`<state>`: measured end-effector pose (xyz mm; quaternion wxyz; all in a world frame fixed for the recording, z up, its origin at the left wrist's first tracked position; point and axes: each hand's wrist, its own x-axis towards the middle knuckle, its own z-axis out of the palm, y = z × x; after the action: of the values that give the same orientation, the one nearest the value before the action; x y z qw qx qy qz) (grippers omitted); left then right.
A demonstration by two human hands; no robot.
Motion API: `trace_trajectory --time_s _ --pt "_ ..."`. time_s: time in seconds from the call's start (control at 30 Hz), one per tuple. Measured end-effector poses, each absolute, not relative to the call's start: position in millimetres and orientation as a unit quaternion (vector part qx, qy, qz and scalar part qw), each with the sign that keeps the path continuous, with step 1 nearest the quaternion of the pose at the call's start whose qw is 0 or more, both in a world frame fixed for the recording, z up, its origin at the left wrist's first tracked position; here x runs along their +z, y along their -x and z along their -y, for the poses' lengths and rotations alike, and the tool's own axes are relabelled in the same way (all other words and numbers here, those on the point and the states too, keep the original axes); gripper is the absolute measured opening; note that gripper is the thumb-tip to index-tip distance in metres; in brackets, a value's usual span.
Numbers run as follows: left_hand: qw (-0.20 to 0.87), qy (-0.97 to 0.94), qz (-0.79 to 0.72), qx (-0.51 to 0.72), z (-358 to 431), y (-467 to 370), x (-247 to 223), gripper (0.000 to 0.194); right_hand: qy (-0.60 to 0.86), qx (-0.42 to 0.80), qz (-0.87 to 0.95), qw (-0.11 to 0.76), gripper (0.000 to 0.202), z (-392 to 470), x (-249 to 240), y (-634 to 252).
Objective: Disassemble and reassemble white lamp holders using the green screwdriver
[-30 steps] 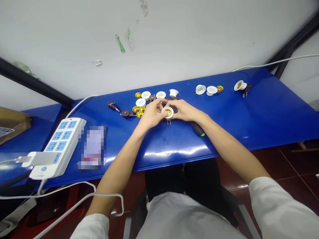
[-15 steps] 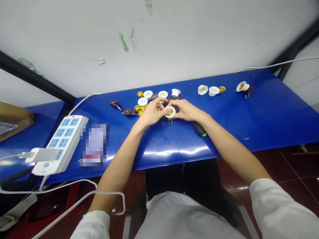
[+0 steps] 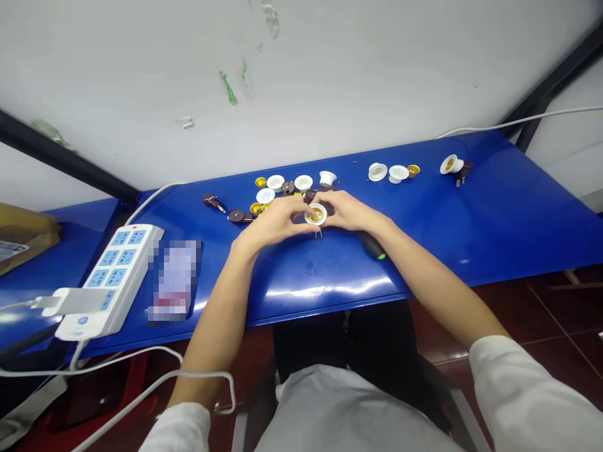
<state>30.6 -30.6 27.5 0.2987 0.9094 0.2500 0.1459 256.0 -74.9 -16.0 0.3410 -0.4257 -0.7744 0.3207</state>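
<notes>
Between my hands is a plug-in lamp socket (image 3: 316, 217), a white flanged cup with a gold threaded shell inside and two metal prongs pointing toward me. My left hand (image 3: 276, 223) grips it from the left, a finger at the gold opening and the thumb low by the prongs. From the right, the fingers of my right hand (image 3: 348, 210) close on the white rim. Under my right wrist lies a black handle with a green end (image 3: 373, 245). White cups (image 3: 276, 182), gold shells (image 3: 256, 208) and brown plug bases (image 3: 237, 216) lie just beyond my left hand.
Farther right are white cups (image 3: 398, 174), a gold shell (image 3: 413, 170) and an assembled plug-in socket (image 3: 452, 165). On the left sit a white power strip (image 3: 134, 263) with a charger and cables, a blurred-out flat item (image 3: 176, 279) and a cardboard box (image 3: 32, 232).
My left hand has shifted its grip: the thumb now sits lower, near the prongs, and a finger reaches into the cup. The whole view has shifted slightly.
</notes>
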Motion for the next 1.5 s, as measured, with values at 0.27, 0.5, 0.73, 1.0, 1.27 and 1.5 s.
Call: trace_trajectory --time_s 0.27,0.5,0.73,1.0,1.27,1.5 --pt "0.260 -0.924 -0.247 0.136 29.9 -35.2 20.3 0.023 0.432 0.313 0.777 0.335 0.026 76.3 -15.3 -256.3" --pt "0.265 -0.923 -0.240 0.141 29.4 -34.3 19.4 0.023 0.436 0.313 0.777 0.329 0.027 77.2 -14.1 -256.0" --pt "0.264 -0.917 -0.254 0.153 27.5 -29.9 19.4 0.032 0.436 0.317 0.775 0.331 0.029 76.8 -13.9 -255.3" --pt "0.237 -0.928 -0.257 0.130 26.9 -29.8 18.9 0.027 0.437 0.313 0.776 0.331 0.029 76.4 -15.6 -255.6" --pt "0.228 -0.932 -0.247 0.135 26.2 -28.6 16.1 0.028 0.443 0.316 0.774 0.324 0.030 76.8 -15.3 -255.6" --pt "0.235 -0.929 -0.250 0.138 28.6 -30.8 19.7 0.027 0.440 0.315 0.774 0.330 0.029 76.3 -15.8 -255.3"
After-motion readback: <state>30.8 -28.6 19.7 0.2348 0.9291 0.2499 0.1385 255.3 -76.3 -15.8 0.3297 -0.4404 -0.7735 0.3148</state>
